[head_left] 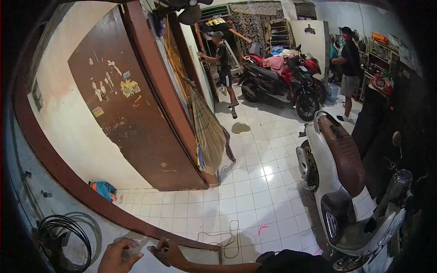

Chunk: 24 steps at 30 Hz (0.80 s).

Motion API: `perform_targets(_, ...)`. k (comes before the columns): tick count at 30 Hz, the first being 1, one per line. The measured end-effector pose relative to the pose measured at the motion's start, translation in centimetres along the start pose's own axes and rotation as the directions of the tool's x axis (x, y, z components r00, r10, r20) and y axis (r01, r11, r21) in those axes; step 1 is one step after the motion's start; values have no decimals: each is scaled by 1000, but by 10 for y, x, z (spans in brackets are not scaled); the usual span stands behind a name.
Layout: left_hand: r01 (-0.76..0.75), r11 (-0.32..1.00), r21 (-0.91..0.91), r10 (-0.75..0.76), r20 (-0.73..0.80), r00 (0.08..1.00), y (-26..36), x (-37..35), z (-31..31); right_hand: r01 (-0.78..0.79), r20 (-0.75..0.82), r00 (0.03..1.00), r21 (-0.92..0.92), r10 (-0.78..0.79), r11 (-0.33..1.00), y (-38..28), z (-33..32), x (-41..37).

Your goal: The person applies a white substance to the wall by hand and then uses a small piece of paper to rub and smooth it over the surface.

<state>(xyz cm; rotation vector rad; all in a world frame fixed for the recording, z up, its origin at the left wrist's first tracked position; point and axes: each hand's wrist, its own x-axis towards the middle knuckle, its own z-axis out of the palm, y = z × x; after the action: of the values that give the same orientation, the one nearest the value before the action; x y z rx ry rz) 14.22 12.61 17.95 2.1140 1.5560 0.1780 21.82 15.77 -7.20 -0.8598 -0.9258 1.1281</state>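
My left hand (119,257) is low in the view, before the pale grey wall; its thumb and fingers are apart and curved, with nothing visible between them. Just to its right, my right hand (169,253) has its fingers bent and drawn together; whatever they may hold is too small to make out. The two hands are close but not touching. Left of them a coil of black cable (68,219) hangs against the wall. A brown door frame edge (150,230) runs just above both hands.
A thin cord (233,235) lies on the white tiled floor (255,200). A white scooter (337,164) stands at right, darker motorbikes (282,82) farther back. One person (223,63) is by a doorway, another (225,34) behind, a third (349,63) at right. A brown door (123,95) is at left.
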Motion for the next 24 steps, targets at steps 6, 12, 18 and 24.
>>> perform_targets(6, 7, 994, 110, -5, -13, 1000, -9, 6, 6, -62, 158, 987, 292, 16, 954, -35, 25, -3)
perform_targets(12, -151, 963, 222, 200, -217, 955, -36, 11, 16, -203, 128, 977, 286, 172, 936, -49, 30, 4)
perform_targets(18, -138, 988, -66, 105, -364, 925, -31, 2, 21, -40, 123, 992, 542, -32, 839, -69, 26, 8)
perform_targets(24, -81, 990, -117, 4, -546, 838, -28, 7, 31, 630, 128, 776, -104, -618, 769, -57, 24, 0)
